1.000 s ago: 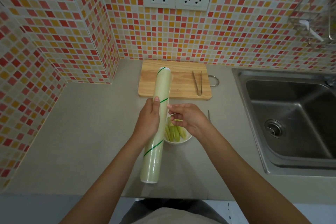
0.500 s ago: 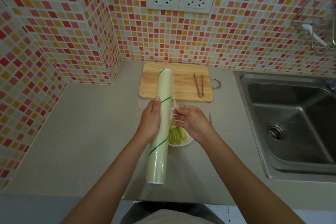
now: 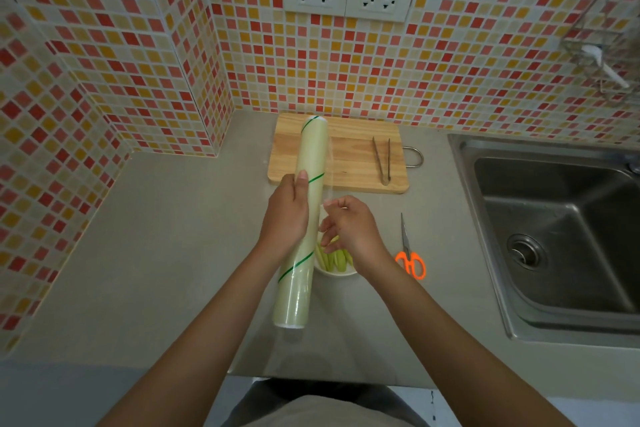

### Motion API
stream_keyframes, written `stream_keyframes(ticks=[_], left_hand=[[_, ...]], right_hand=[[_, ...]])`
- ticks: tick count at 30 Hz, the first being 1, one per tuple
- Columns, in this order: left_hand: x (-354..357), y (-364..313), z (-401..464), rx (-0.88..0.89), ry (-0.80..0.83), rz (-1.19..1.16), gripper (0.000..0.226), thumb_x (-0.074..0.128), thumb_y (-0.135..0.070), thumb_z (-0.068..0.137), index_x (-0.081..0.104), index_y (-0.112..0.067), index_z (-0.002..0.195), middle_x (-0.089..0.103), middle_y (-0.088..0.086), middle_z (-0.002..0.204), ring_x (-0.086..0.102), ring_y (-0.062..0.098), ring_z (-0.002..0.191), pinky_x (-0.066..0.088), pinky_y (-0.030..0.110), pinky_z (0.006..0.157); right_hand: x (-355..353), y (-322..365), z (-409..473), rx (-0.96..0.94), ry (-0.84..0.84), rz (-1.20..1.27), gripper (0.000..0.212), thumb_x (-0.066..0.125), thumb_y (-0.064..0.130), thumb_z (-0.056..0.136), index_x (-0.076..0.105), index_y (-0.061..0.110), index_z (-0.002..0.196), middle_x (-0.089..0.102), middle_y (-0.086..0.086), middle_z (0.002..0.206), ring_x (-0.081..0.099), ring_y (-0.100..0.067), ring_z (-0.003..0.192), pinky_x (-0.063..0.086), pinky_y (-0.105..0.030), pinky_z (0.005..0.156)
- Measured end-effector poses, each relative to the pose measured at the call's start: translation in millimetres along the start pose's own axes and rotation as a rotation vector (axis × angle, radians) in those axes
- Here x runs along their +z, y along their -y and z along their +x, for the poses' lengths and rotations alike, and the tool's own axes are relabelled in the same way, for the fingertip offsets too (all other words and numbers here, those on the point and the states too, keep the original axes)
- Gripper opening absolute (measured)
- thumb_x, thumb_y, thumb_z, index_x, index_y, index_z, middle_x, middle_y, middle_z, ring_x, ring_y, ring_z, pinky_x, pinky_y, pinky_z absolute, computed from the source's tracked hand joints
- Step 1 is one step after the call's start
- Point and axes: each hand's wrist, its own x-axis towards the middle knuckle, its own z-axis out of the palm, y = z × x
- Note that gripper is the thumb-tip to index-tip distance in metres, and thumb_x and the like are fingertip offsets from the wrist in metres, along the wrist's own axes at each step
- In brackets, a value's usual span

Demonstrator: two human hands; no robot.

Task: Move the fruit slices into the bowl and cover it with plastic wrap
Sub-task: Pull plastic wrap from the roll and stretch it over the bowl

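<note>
Gripping the plastic wrap roll (image 3: 304,218) at its middle, the left hand (image 3: 285,215) is kept clamped while the film's edge, pinched by the right hand (image 3: 349,229), is now drawn further off than a second ago. The fruit slices (image 3: 333,257) are already seen in the bowl (image 3: 337,272) beneath, so covering is judged underway.

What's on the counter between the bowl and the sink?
In the head view, only the orange-handled scissors lie between the white bowl and the sink, blades pointing toward the wall. The rest of that stretch is bare counter.
</note>
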Motion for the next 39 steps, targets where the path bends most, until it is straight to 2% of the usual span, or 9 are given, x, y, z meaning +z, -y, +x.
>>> stream_keyframes(ticks=[5, 11, 14, 17, 20, 24, 30, 35, 39], left_hand=[[-1.1, -7.3, 4.3, 0.091, -0.123, 0.132, 0.041, 0.024, -0.047, 0.1, 0.048, -0.014, 0.094, 0.052, -0.002, 0.082, 0.052, 0.018, 0.073, 0.034, 0.032, 0.062], [-4.7, -9.4, 13.4, 0.062, -0.108, 0.05, 0.045, 0.023, -0.047, 0.101, 0.051, -0.011, 0.096, 0.055, 0.002, 0.084, 0.053, 0.02, 0.077, 0.036, 0.032, 0.066], [-4.9, -9.5, 16.9, 0.05, -0.107, 0.033, 0.046, 0.023, -0.046, 0.101, 0.051, -0.009, 0.096, 0.054, 0.001, 0.082, 0.053, 0.019, 0.076, 0.036, 0.032, 0.066], [-5.2, -9.4, 20.8, 0.046, -0.117, 0.028, 0.047, 0.023, -0.045, 0.101, 0.051, -0.008, 0.094, 0.054, 0.002, 0.081, 0.052, 0.02, 0.076, 0.037, 0.033, 0.066], [-6.5, -8.9, 25.0, 0.041, -0.121, 0.034, 0.049, 0.022, -0.046, 0.101, 0.052, -0.006, 0.096, 0.056, 0.006, 0.086, 0.053, 0.022, 0.078, 0.039, 0.034, 0.068], [-8.5, -6.7, 30.5, 0.027, -0.126, -0.005, 0.046, 0.023, -0.043, 0.102, 0.05, -0.008, 0.09, 0.051, -0.002, 0.075, 0.049, 0.011, 0.067, 0.034, 0.026, 0.057], [-4.3, -10.9, 38.2, -0.002, -0.158, 0.022, 0.045, 0.022, -0.045, 0.101, 0.049, -0.011, 0.091, 0.053, 0.001, 0.083, 0.052, 0.021, 0.078, 0.036, 0.033, 0.069], [-4.8, -10.9, 46.6, -0.022, -0.158, 0.045, 0.048, 0.022, -0.045, 0.101, 0.051, -0.008, 0.097, 0.054, 0.007, 0.094, 0.051, 0.025, 0.086, 0.037, 0.034, 0.074], [-9.3, -8.2, 52.5, -0.065, -0.15, 0.016, 0.054, 0.021, -0.045, 0.101, 0.055, -0.003, 0.104, 0.053, 0.005, 0.09, 0.05, 0.023, 0.083, 0.034, 0.033, 0.071]], right_hand=[[7.0, -2.5, -2.1, -0.119, -0.064, -0.338, 0.012, 0.05, 0.015, 0.089, 0.057, 0.01, 0.079, 0.061, -0.002, 0.06, 0.051, -0.011, 0.033, 0.049, -0.026, 0.041], [-1.7, 5.8, 1.9, -0.065, -0.059, -0.252, 0.013, 0.043, 0.007, 0.092, 0.054, 0.004, 0.085, 0.061, -0.009, 0.065, 0.053, -0.016, 0.035, 0.047, -0.025, 0.041], [2.2, 0.8, -3.6, -0.078, -0.05, -0.215, 0.016, 0.047, 0.023, 0.094, 0.054, 0.01, 0.086, 0.06, -0.006, 0.062, 0.053, -0.017, 0.034, 0.045, -0.024, 0.04], [12.9, -9.3, -9.3, -0.124, -0.036, -0.402, 0.025, 0.046, 0.039, 0.093, 0.049, 0.02, 0.077, 0.062, -0.004, 0.067, 0.06, -0.025, 0.05, 0.051, -0.037, 0.056], [14.6, -13.9, -6.9, -0.187, -0.069, -0.523, 0.024, 0.039, 0.025, 0.097, 0.045, 0.016, 0.076, 0.064, -0.013, 0.078, 0.062, -0.035, 0.065, 0.052, -0.045, 0.065], [6.7, -9.8, -3.2, -0.169, -0.066, -0.452, 0.025, 0.037, 0.02, 0.098, 0.044, 0.017, 0.075, 0.059, -0.006, 0.07, 0.052, -0.023, 0.047, 0.049, -0.037, 0.056], [17.3, -19.6, -22.0, -0.253, -0.082, -0.576, 0.037, 0.036, 0.047, 0.097, 0.04, 0.02, 0.073, 0.051, 0.004, 0.061, 0.052, -0.021, 0.062, 0.04, -0.036, 0.061], [19.8, -25.6, -20.2, -0.346, -0.119, -0.696, 0.023, 0.033, 0.023, 0.101, 0.04, 0.012, 0.082, 0.048, -0.002, 0.066, 0.048, -0.024, 0.065, 0.033, -0.034, 0.06], [10.0, -21.9, -13.8, -0.357, -0.133, -0.736, 0.019, 0.032, 0.018, 0.101, 0.038, 0.012, 0.084, 0.04, 0.004, 0.064, 0.045, -0.023, 0.068, 0.032, -0.034, 0.061]])
